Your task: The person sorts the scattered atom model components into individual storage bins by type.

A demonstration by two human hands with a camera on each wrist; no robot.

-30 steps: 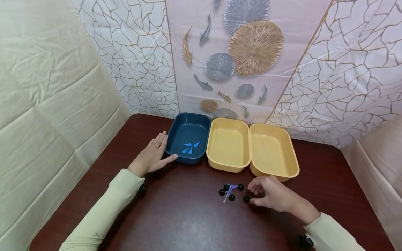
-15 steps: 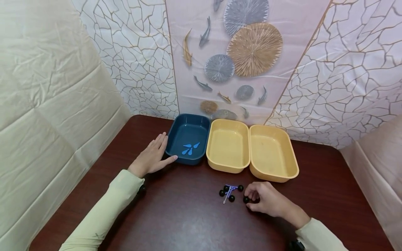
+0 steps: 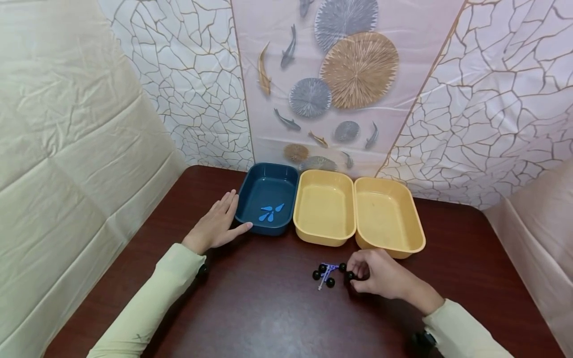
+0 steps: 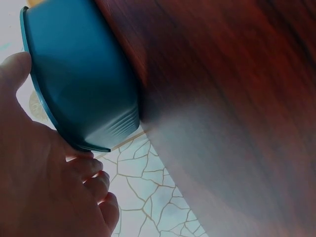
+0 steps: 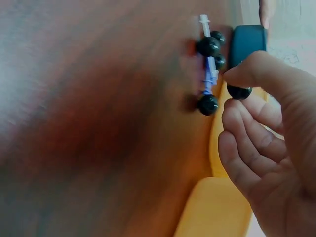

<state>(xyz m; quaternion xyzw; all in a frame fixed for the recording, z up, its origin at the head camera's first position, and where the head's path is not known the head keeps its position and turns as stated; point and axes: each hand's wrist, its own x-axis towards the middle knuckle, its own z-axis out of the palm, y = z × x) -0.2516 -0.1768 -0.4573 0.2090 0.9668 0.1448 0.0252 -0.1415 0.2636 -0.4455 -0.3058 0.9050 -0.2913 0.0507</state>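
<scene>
My right hand pinches a shiny black ball between thumb and fingers, close over the table beside a small cluster. That cluster holds several more black balls and thin purple plastic sticks. In the head view my left hand lies with straight fingers along the left side of the dark blue tray. Its thumb touches the tray's near rim, as the left wrist view also shows. Inside the tray are several blue drop-shaped pieces.
Two yellow trays, a middle one and a right one, stand side by side to the right of the blue tray. All stand on a dark red-brown table, with a patterned cloth hanging behind.
My right hand has moved left to the black ball, closed its fingers and thumb on it and raised it slightly. My left hand stays at the blue tray.
</scene>
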